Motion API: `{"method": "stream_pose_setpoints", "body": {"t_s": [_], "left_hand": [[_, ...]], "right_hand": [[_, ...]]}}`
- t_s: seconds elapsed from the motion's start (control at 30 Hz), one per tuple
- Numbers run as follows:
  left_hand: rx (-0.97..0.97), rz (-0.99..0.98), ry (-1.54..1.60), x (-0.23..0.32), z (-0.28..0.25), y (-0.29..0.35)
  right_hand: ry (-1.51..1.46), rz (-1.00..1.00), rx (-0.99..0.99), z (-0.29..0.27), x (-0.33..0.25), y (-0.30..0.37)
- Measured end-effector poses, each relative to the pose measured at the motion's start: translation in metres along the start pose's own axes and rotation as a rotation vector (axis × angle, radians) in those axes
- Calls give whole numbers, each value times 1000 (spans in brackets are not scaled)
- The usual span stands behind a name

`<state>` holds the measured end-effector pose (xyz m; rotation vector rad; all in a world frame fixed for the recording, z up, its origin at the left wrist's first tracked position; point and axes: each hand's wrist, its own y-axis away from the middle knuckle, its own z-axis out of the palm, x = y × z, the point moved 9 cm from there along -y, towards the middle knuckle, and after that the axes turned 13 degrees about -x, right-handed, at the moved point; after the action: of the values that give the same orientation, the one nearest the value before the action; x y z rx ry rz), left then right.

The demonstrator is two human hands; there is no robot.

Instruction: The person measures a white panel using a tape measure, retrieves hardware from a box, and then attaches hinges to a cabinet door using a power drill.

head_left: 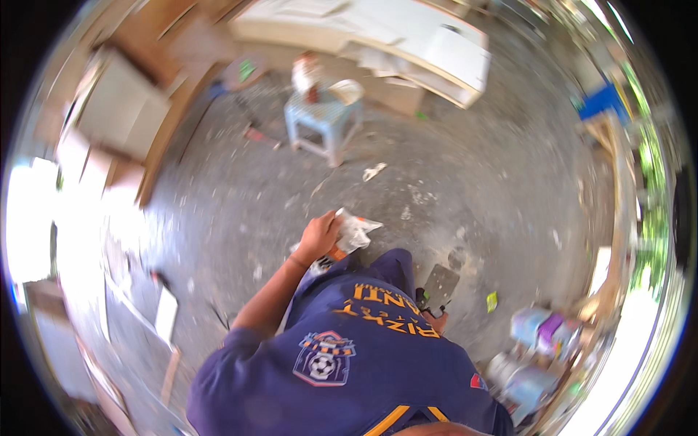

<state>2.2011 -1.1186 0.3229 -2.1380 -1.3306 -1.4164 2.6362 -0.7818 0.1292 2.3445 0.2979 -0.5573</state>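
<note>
My left hand [320, 236] is closed on the edge of a crumpled clear plastic bag [356, 229] with white and orange parts, in front of my body. Mostly hidden behind my dark blue shirt, my right hand [437, 320] has its fingers curled round a dark object with a green part [422, 296], whose kind I cannot make out. Just beyond it shows a flat grey-brown rectangle [440, 283]. Whether the two are joined cannot be seen.
A light blue plastic stool [323, 116] bears a jar [307, 76] and a white bowl [347, 91]. Behind it lies a long white cabinet [407, 36]. Wooden panels [156, 160] stand at left. Plastic containers [538, 330] sit at lower right, near a yellow-green scrap [492, 301].
</note>
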Motion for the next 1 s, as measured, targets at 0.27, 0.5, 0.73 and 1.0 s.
{"method": "stream_pose_setpoints", "body": {"t_s": [0.27, 0.5, 0.73, 1.0], "left_hand": [[-129, 2, 24, 67, 35, -117], [-204, 76, -63, 109, 103, -250], [-253, 61, -52, 215, 170, -387], [-161, 201, -245, 252, 227, -505]], "right_hand": [[-25, 174, 73, 1, -35, -17], [-51, 262, -148, 17, 29, -128], [-249, 194, -88, -134, -117, -221], [155, 82, -144, -240, -240, -436]]}}
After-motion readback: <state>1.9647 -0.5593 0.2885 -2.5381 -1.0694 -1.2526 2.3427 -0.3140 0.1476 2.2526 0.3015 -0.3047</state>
